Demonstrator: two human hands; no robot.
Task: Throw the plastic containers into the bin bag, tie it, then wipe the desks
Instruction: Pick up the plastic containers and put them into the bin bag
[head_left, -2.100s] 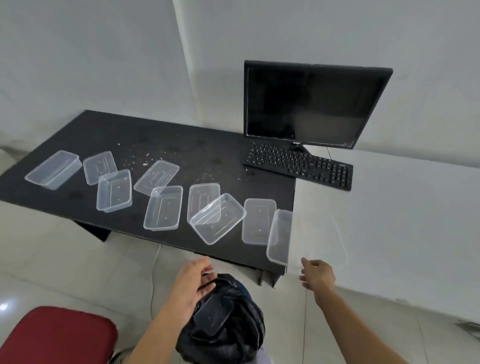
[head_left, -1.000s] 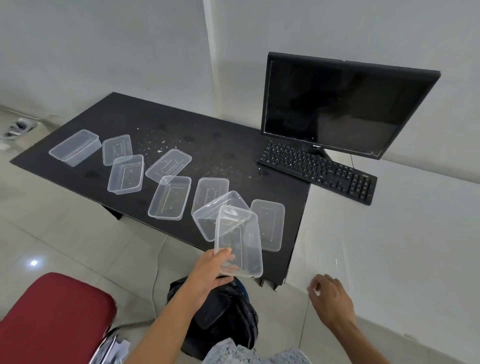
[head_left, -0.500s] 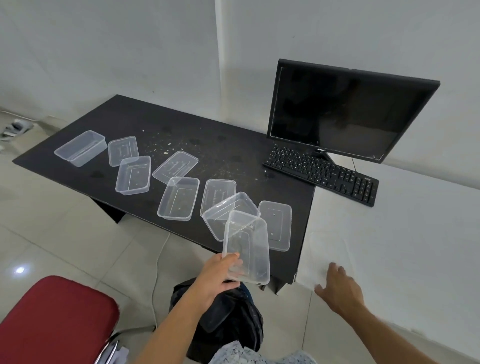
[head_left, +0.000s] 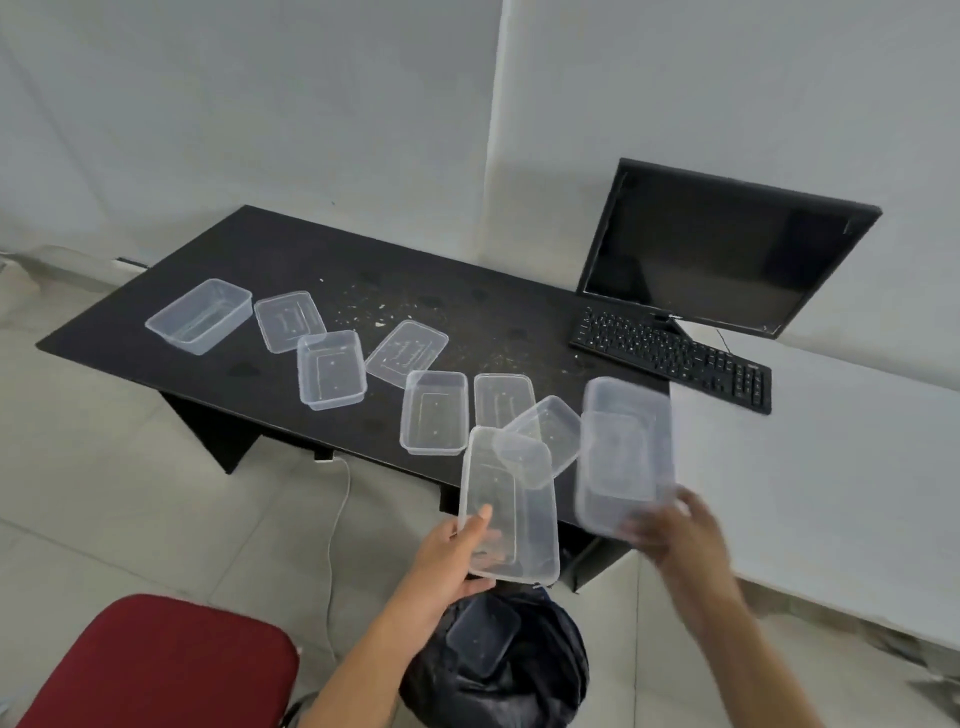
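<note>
My left hand (head_left: 453, 553) grips a clear plastic container (head_left: 511, 501) by its near end, held above the open black bin bag (head_left: 540, 675) on the floor. One clear container (head_left: 482, 638) lies inside the bag. My right hand (head_left: 675, 530), blurred by motion, holds a second clear container (head_left: 623, 457) lifted off the desk's right end. Several more clear containers and lids are scattered on the black desk (head_left: 332, 270), the farthest (head_left: 199, 315) at its left end.
A black monitor (head_left: 717, 249) and keyboard (head_left: 670, 356) sit at the joint with the white desk (head_left: 821, 493) on the right. Crumbs dot the black desk. A red chair seat (head_left: 156, 665) is at lower left. A white cable (head_left: 332, 525) hangs to the tiled floor.
My right hand left the white desk edge and picked up a clear container from the black desk's right end. My left hand still holds its container over the bag.
</note>
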